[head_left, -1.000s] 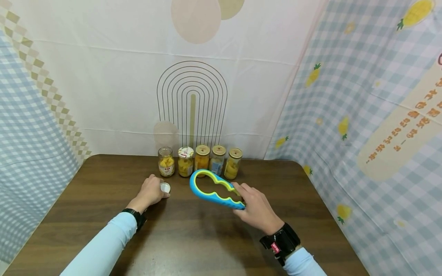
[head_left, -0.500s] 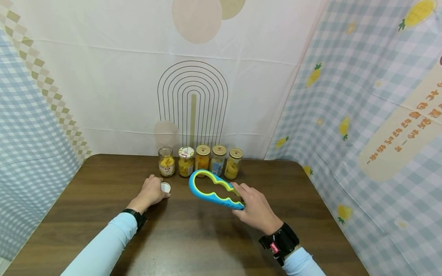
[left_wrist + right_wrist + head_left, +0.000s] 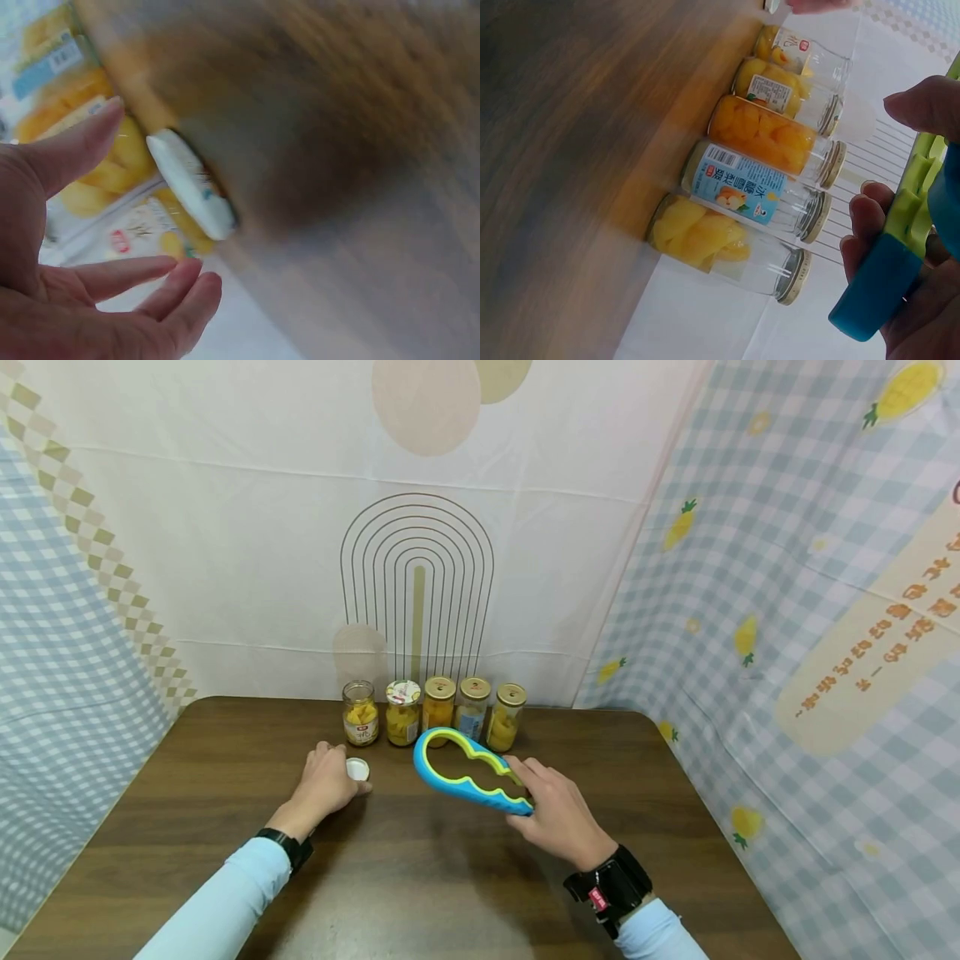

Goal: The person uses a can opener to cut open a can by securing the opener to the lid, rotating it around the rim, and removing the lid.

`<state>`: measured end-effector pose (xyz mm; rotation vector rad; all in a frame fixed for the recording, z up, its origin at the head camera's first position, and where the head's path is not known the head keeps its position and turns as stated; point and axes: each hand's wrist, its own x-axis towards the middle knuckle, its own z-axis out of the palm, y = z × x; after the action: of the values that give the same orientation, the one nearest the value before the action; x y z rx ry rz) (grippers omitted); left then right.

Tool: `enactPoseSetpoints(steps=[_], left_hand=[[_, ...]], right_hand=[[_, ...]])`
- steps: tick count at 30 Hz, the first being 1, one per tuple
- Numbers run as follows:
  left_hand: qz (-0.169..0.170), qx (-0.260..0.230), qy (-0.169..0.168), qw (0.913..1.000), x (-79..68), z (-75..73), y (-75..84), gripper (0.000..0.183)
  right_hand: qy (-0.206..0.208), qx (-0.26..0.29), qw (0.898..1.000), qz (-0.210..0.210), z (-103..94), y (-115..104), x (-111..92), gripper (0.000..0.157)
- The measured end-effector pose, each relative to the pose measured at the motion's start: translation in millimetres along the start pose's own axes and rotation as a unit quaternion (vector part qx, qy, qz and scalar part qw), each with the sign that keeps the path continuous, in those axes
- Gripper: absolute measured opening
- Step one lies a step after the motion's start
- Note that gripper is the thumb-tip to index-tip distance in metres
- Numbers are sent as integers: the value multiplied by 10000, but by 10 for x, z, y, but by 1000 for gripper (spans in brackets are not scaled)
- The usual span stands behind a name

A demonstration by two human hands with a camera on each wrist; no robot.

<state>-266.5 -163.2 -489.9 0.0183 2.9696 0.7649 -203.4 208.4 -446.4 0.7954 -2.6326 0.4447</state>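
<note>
In the head view a white jar lid (image 3: 357, 769) lies on the table in front of a lidless glass jar (image 3: 362, 720) of yellow fruit. My left hand (image 3: 324, 783) is beside this lid. The left wrist view shows thumb and fingers spread apart, with a gap to the lid (image 3: 189, 184). My right hand (image 3: 558, 810) grips one end of a blue and green jar opener (image 3: 467, 790) and holds it above the table. Its looped end points left, towards the jars. Seen from the right wrist, fingers and thumb wrap the opener (image 3: 877, 286).
Along the table's back edge, right of the lidless jar, stand several lidded fruit jars: one with a floral lid (image 3: 402, 724), one of orange fruit (image 3: 438, 703), one with a blue label (image 3: 472, 723) and one at the right end (image 3: 503, 725). Cloth hangings (image 3: 262, 568) rise behind.
My left hand has shifted slightly left, and its fingers have come off the lid, which stays on the table. The right hand and jar opener are nearly still.
</note>
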Motion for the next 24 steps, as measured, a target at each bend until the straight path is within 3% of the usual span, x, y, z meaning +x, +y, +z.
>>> enactPoseSetpoints(steps=[4, 14, 24], left_hand=[[224, -109, 325, 9992, -183, -54, 115, 90], [478, -671, 584, 9949, -676, -151, 448, 81], [507, -852, 600, 9933, -826, -128, 500, 77]], right_hand=[[15, -8, 10000, 37, -8, 12, 0, 80], [54, -46, 9998, 194, -59, 41, 8, 81], [120, 20, 9996, 266, -64, 47, -20, 83]])
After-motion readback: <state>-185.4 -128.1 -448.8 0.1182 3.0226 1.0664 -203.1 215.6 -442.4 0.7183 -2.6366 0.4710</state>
